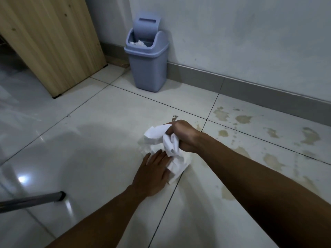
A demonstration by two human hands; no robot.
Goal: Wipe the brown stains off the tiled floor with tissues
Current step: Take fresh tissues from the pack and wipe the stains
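**Gathering tissues beside the stains**

Gathering the tissues (166, 149) seemed to be the step in hand, judging from how both hands met over one white heap. The right hand (182, 136) had its fingers curled shut around a bunched wad, lifted a little above the tiled floor (89, 140). The left hand (152, 174) lay flat with fingers spread and open, pressing the lower sheets of the heap down against the tile, just on the near side of the right hand.

Taking that heap as the landmark, the brown stains (274, 161) lay to its right, scattered across several tiles toward the grey skirting (268, 88); one small dark mark sat just beyond the heap. The tile to the left of the heap looked clean and glossy. Well beyond the heap, against the wall, stood a blue bin (146, 59) with its flap tipped and crumpled white paper showing inside.

Most of the staining looked untouched, so the job was probably early or midway. The next move would likely call for carrying the wad right of the heap and rubbing the nearest blotches with firm pressure.
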